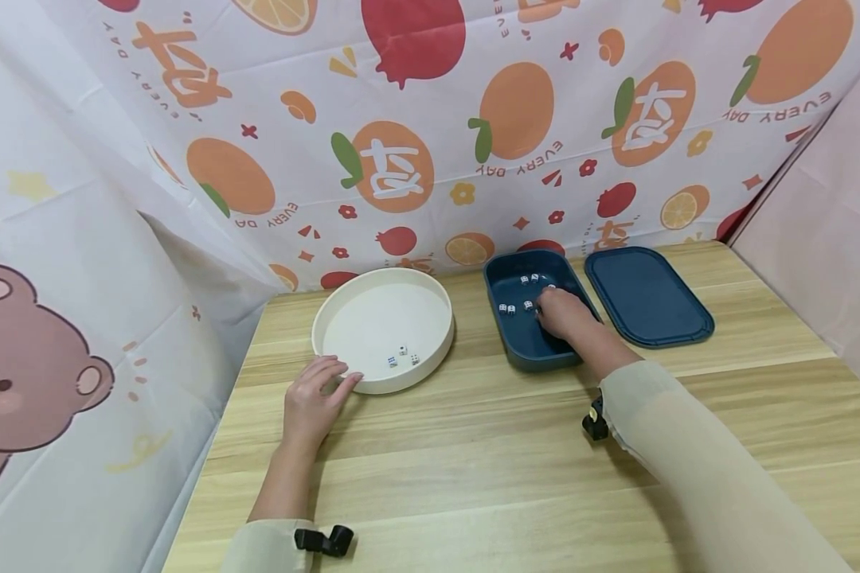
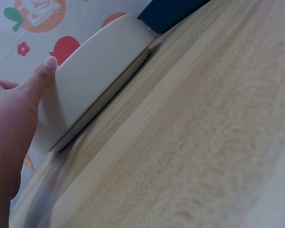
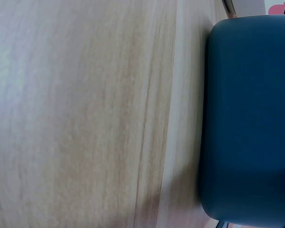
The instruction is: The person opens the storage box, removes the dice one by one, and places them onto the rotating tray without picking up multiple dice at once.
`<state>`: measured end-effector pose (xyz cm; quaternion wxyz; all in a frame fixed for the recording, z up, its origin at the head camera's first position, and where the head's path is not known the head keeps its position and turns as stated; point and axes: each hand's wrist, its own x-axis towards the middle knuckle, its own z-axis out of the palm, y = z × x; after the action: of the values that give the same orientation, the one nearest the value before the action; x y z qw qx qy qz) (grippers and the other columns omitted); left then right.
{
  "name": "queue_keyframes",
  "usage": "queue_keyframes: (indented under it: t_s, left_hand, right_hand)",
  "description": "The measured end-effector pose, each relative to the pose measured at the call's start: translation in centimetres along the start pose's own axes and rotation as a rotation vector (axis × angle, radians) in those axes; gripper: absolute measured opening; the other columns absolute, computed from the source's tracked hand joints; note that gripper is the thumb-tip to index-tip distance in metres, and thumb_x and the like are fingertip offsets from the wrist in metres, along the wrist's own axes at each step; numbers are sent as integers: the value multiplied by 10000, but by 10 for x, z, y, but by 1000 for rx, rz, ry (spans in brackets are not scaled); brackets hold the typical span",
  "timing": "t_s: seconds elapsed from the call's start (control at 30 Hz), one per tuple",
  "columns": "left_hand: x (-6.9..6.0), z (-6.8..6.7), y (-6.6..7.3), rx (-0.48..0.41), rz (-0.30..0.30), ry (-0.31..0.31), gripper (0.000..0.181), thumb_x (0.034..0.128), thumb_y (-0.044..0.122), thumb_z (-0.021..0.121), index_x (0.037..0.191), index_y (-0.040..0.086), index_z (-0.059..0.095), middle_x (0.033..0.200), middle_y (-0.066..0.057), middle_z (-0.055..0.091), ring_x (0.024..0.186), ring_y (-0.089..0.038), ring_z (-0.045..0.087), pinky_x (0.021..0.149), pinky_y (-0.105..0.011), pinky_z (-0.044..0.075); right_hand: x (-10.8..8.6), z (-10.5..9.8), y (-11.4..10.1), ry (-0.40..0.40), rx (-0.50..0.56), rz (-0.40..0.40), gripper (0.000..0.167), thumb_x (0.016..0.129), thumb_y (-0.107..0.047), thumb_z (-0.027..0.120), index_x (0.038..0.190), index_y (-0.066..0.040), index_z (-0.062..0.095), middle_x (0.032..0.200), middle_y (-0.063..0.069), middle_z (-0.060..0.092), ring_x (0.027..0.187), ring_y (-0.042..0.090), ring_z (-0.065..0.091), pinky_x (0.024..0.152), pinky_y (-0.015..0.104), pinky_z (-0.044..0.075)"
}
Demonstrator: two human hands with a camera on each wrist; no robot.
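A round cream tray (image 1: 383, 306) holds three small white dice (image 1: 403, 350) near its front right side. My left hand (image 1: 311, 402) rests on the tray's front left rim, and the left wrist view shows the thumb (image 2: 46, 69) laid along the rim. Inside the dark blue rectangular box (image 1: 537, 342) several white dice (image 1: 528, 305) lie scattered on the floor. My right hand (image 1: 562, 312) reaches down into this box, fingers bent toward the dice. Its fingertips are hidden, so whether a die is pinched does not show. In the right wrist view only the box's outer wall (image 3: 251, 118) appears.
A dark blue lid (image 1: 648, 294) lies flat on the table, right of the box. Behind everything hangs a fruit-print cloth (image 1: 437, 159), and a white cloth with a bear (image 1: 36, 358) closes the left side. Wooden tabletop (image 1: 459, 477) stretches in front.
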<state>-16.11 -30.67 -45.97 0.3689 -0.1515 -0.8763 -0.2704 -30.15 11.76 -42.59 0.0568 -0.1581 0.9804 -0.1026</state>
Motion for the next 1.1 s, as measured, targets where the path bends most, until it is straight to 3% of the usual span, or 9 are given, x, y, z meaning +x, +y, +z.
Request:
queue_keyframes:
  t_s: [0.2, 0.67, 1.1]
  left_hand:
    - [-1, 0, -1, -6, 9, 11, 267, 682, 150, 887, 864, 8, 754, 914, -147, 751, 963, -325, 689, 1067, -257, 477]
    - [-3, 0, 1, 0, 1, 10, 265, 687, 151, 886, 867, 10, 753, 923, -145, 750, 971, -323, 688, 1079, -262, 468]
    - [-2, 0, 2, 3, 8, 20, 275, 673, 140, 898, 866, 5, 755, 932, -150, 749, 959, -319, 694, 980, -369, 526]
  right_hand:
    - [0, 2, 0, 10, -1, -4, 198, 963, -152, 605, 1040, -9, 720, 1087, 182, 650, 993, 297, 634, 895, 478, 563]
    - [-1, 2, 1, 26, 3, -13, 199, 962, -149, 604, 1031, 0, 718, 1041, 169, 649, 965, 291, 628, 885, 471, 564]
    - [-3, 0, 0, 38, 16, -29, 204, 969, -158, 601, 1027, -9, 727, 1071, 176, 681, 988, 299, 640, 888, 479, 564]
